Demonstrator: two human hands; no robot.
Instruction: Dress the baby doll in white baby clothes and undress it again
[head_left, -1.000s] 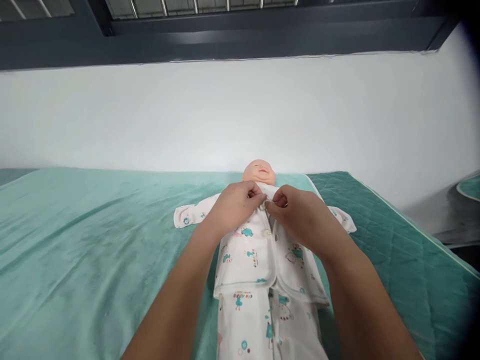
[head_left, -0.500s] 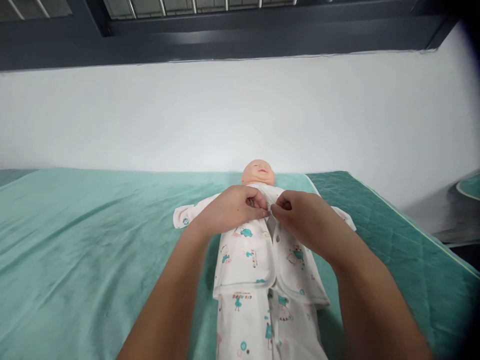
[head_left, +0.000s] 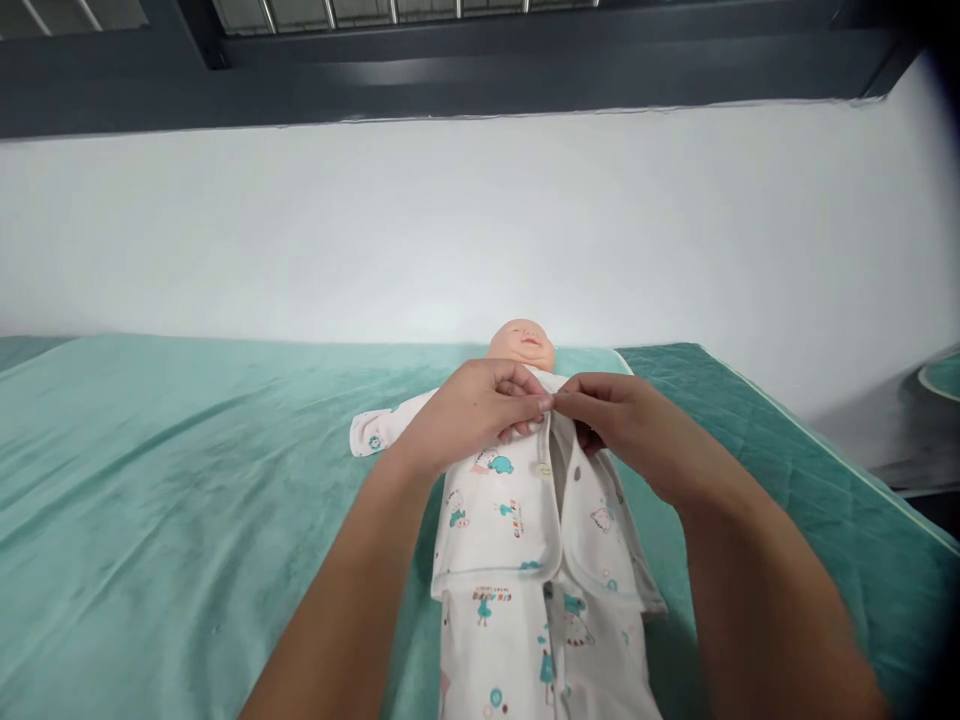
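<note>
A baby doll [head_left: 521, 344] lies on its back, its head toward the wall. It wears a white printed baby jacket [head_left: 495, 515] and matching trousers [head_left: 495, 650]. The jacket's front edges meet near the chest and part lower down, where snap buttons show. My left hand [head_left: 499, 400] pinches the left front edge just below the neck. Opposite it, my right hand [head_left: 611, 415] pinches the right front edge, its fingertips touching those of my left. Whatever snap lies between the fingertips is hidden.
A light green sheet [head_left: 187, 520] covers the bed under the doll, with a darker green quilted cover [head_left: 750, 450] along the right. Behind stands a white wall [head_left: 375, 230] below a dark window frame [head_left: 450, 85] with metal bars.
Both hands have come together at the jacket's upper front, fingertips now meeting. The right front panel is lifted, and the gap below has widened slightly.
</note>
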